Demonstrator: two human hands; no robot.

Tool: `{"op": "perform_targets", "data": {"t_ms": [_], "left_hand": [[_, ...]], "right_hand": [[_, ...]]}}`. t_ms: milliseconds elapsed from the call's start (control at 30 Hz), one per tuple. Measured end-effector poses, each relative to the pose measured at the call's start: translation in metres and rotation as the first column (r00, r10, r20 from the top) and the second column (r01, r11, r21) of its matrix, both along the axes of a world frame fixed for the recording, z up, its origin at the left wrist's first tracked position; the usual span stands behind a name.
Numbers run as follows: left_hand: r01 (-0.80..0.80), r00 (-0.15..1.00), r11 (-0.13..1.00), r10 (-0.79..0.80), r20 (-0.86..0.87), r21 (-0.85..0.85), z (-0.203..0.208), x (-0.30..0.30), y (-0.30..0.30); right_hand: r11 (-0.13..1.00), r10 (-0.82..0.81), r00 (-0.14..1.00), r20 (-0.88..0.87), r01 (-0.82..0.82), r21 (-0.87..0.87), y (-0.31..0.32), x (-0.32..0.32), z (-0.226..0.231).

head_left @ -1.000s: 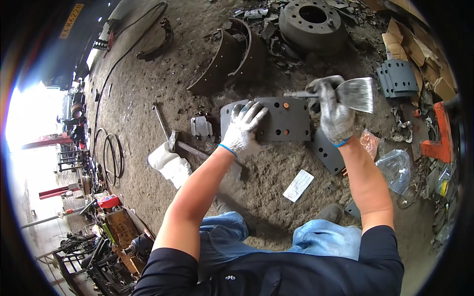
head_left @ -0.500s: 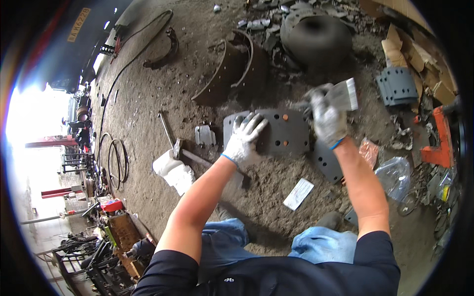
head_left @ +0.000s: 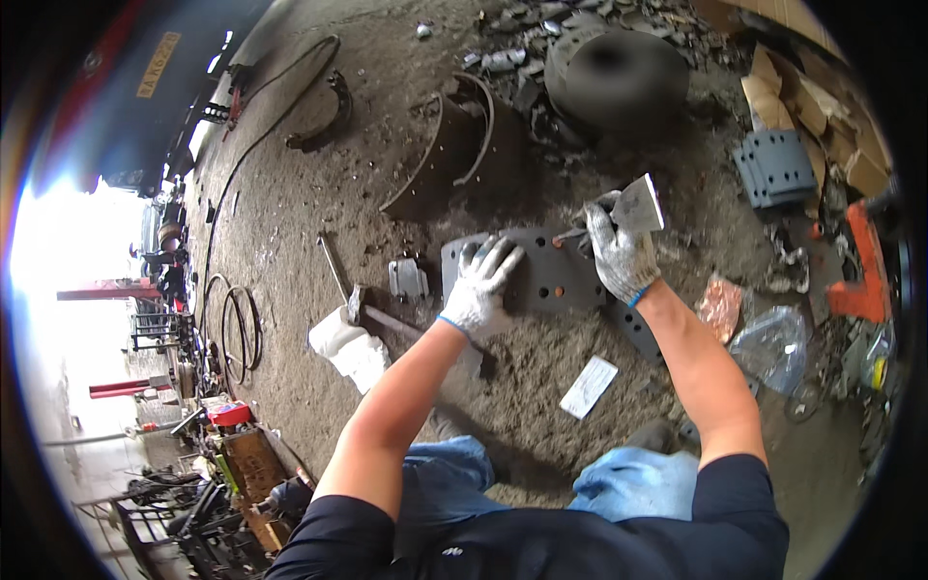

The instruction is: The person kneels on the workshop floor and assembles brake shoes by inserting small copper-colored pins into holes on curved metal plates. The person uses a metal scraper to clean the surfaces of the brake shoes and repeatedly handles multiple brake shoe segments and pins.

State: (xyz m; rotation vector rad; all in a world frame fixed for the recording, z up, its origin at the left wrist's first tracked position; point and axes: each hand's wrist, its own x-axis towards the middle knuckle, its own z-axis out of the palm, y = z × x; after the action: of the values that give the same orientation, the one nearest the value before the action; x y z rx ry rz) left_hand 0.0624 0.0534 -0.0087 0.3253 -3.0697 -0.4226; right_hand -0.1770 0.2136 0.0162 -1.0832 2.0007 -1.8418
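A dark grey curved brake lining [head_left: 536, 282] with rows of holes lies on the ground in front of me. My left hand [head_left: 477, 290], in a white knit glove, rests on its left part with fingers spread. In my right hand [head_left: 619, 253], also gloved, is a tool with a broad flat metal blade [head_left: 638, 205]. The tool's narrow end reaches left, close to a copper-coloured rivet [head_left: 558, 242] in the lining's upper row. Another copper rivet [head_left: 560, 291] sits in a lower hole. My fingers hide the tool's grip. A second lining [head_left: 633, 329] lies partly under the right forearm.
Two rusty brake shoes [head_left: 449, 145] stand beyond the lining, with a round drum-like part [head_left: 619, 77] behind. Stacked grey linings [head_left: 775, 169] and an orange metal stand [head_left: 860, 266] are at right. A hammer [head_left: 387, 319], a bag of copper rivets [head_left: 719, 307] and a paper slip [head_left: 588, 387] lie nearby.
My right hand and the bladed tool have moved left and slightly down, bringing the narrow end near the upper rivet. The left hand stays on the lining. The whole view has shifted slightly.
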Motion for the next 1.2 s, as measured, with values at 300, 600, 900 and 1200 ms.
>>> {"op": "perform_targets", "data": {"t_ms": [300,600,900,1200], "left_hand": [[0.044,0.997,0.998,-0.046,-0.059,-0.040,0.007,-0.016,-0.013],[-0.024,0.999,0.999,0.025,0.030,-0.032,0.011,-0.018,-0.009],[-0.036,0.999,0.999,0.036,-0.006,0.001,0.003,-0.016,-0.007],[-0.027,1.000,0.999,0.027,-0.006,-0.020,0.007,-0.017,-0.014]], "right_hand": [[0.995,-0.093,0.962,-0.256,0.095,-0.005,-0.005,-0.020,-0.008],[0.999,0.041,0.989,0.141,-0.042,0.006,-0.011,-0.024,-0.013],[0.999,-0.030,0.992,-0.125,0.033,0.017,-0.017,-0.021,0.007],[0.998,0.039,0.917,0.396,-0.020,-0.053,-0.009,-0.023,0.024]]}}
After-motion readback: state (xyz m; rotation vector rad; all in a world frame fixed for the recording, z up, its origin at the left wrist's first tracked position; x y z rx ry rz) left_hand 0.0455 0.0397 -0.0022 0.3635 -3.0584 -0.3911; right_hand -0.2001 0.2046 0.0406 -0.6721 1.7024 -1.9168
